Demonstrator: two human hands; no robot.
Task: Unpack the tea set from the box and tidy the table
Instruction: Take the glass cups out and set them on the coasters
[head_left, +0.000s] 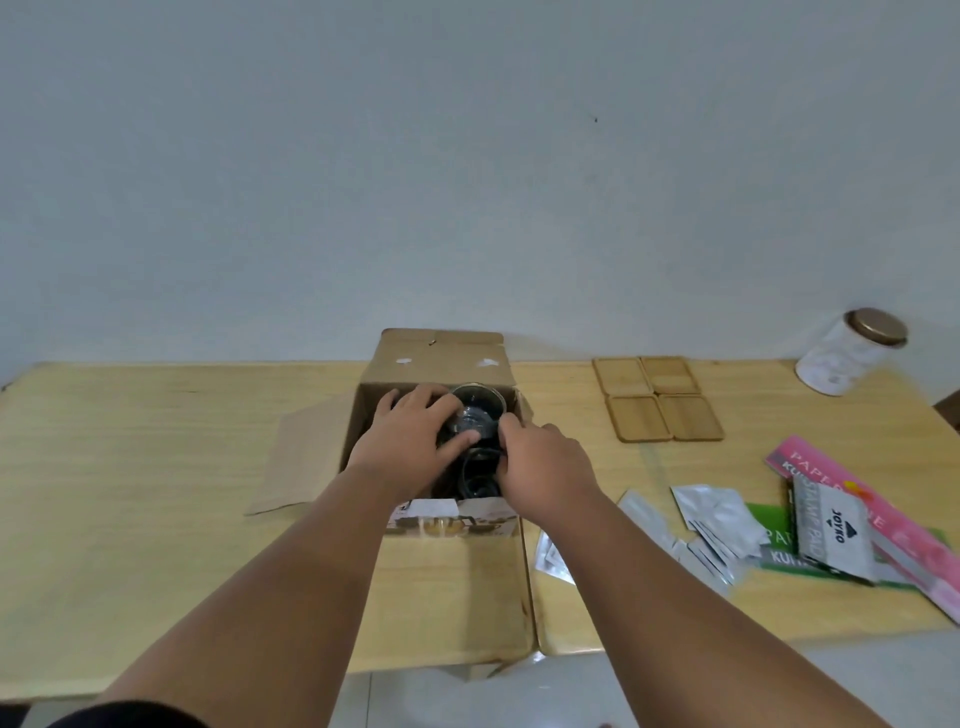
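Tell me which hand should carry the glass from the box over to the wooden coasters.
The right hand, probably. Both hands touch the glass in the box, but the coasters lie right of the box; the left hand would have to cross.

My left hand (410, 436) and right hand (540, 467) cover most of the glass piece (475, 410) in the box (441, 358); its shape I cannot tell. The pink packet (883, 525) runs off the right edge
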